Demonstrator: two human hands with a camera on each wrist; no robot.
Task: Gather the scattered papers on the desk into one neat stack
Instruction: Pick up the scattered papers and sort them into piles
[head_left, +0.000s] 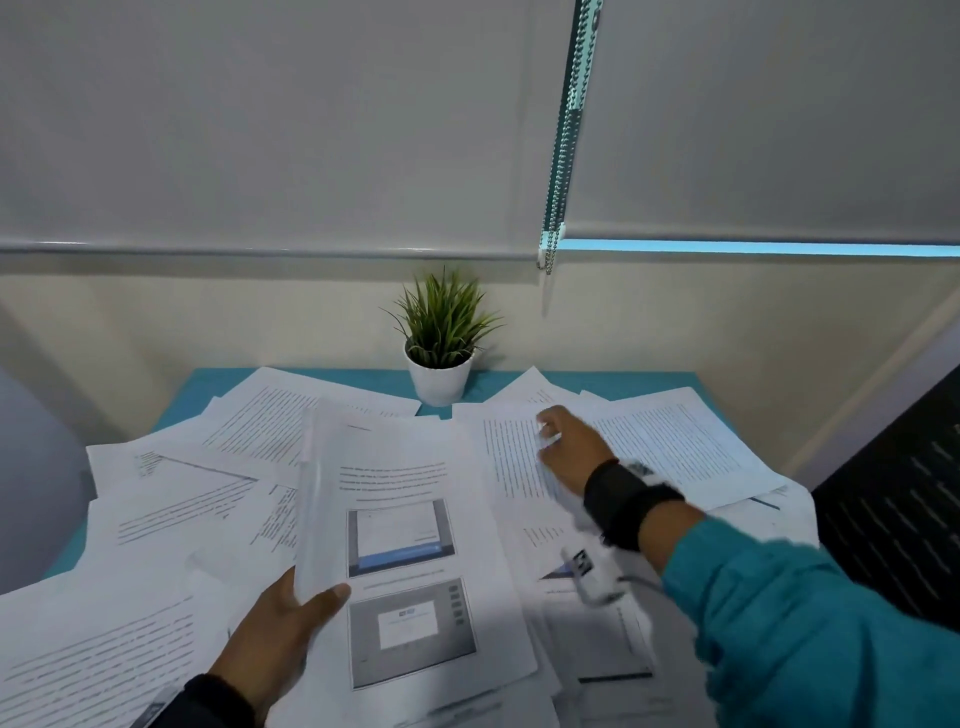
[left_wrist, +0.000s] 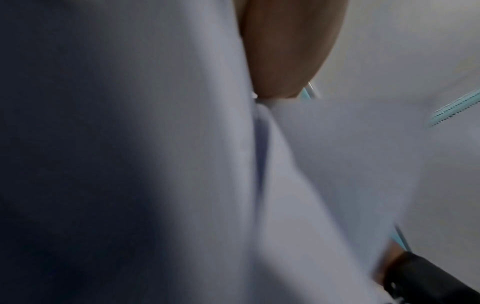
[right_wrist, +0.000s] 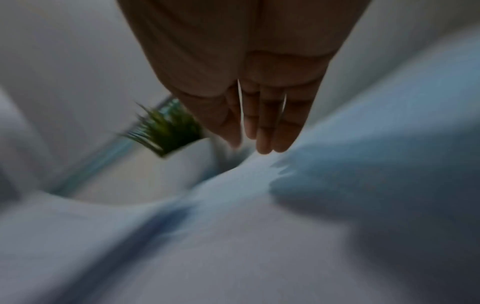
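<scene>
White printed papers (head_left: 171, 499) lie scattered and overlapping all over the teal desk (head_left: 218, 384). My left hand (head_left: 311, 597) grips a bundle of sheets (head_left: 405, 519) by its left edge near the front, thumb on top; its top page shows two printed screenshots. In the left wrist view the thumb (left_wrist: 285, 51) presses on blurred white paper (left_wrist: 182, 144). My right hand (head_left: 558, 441) reaches out to the far right, and rests on a text sheet (head_left: 514, 457). The right wrist view shows its straight fingers (right_wrist: 262, 127) touching paper (right_wrist: 259, 226) with their tips.
A small green plant in a white pot (head_left: 439, 374) stands at the desk's back edge, just left of my right hand and near it in the right wrist view, plant (right_wrist: 168, 131). A black chair (head_left: 893, 519) stands at the right. A bead cord (head_left: 563, 130) hangs from the blinds.
</scene>
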